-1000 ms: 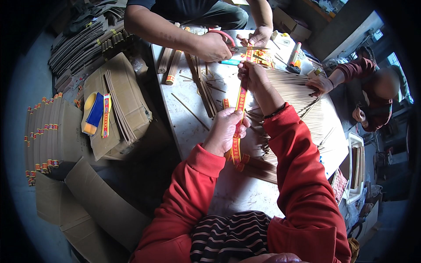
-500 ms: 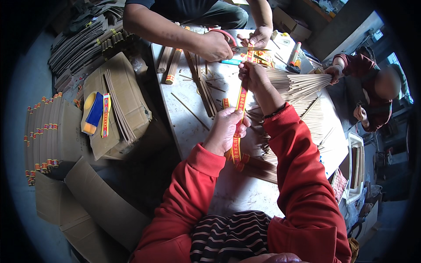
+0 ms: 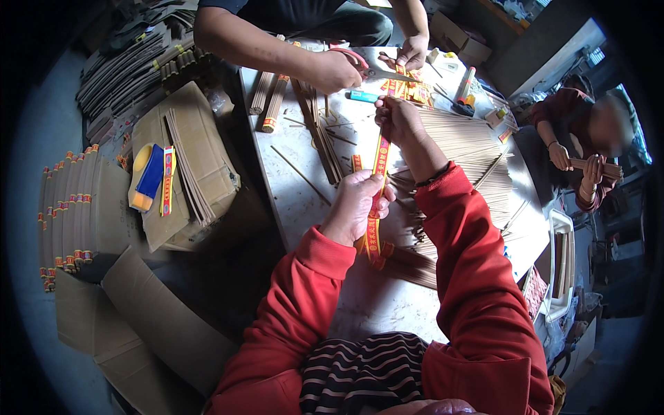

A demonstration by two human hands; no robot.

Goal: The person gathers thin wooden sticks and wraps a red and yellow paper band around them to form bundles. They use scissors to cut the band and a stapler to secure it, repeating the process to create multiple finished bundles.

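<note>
A red paper strip with yellow edges [image 3: 381, 158] is stretched between my hands over the table, its lower end hanging below my left hand. My left hand [image 3: 356, 205] is closed, pinching the strip's middle between thumb and fingers. My right hand [image 3: 402, 124], farther off, is closed on the strip's upper end. Just beyond it, a co-worker's hand [image 3: 337, 72] holds red-handled scissors [image 3: 389, 74], blades pointing right. That person's other hand [image 3: 413, 52] grips more red-and-yellow strips [image 3: 401, 86]. Beneath my left hand lie banded bundles of thin brown incense sticks [image 3: 408, 266].
Loose incense sticks [image 3: 463, 131] fan across the white table [image 3: 346, 315]. A turquoise lighter-like piece [image 3: 364, 96] lies near the scissors. At left are cardboard [image 3: 200, 159], a blue-and-yellow tape dispenser [image 3: 146, 178] and stacked bundles [image 3: 69, 207]. Another person [image 3: 588, 138] at right holds sticks [image 3: 600, 168].
The scissors no longer cross the strip, which now ends at my right hand, apart from the co-worker's strips. The person at right has drawn a stick bundle off the table. My hands barely moved.
</note>
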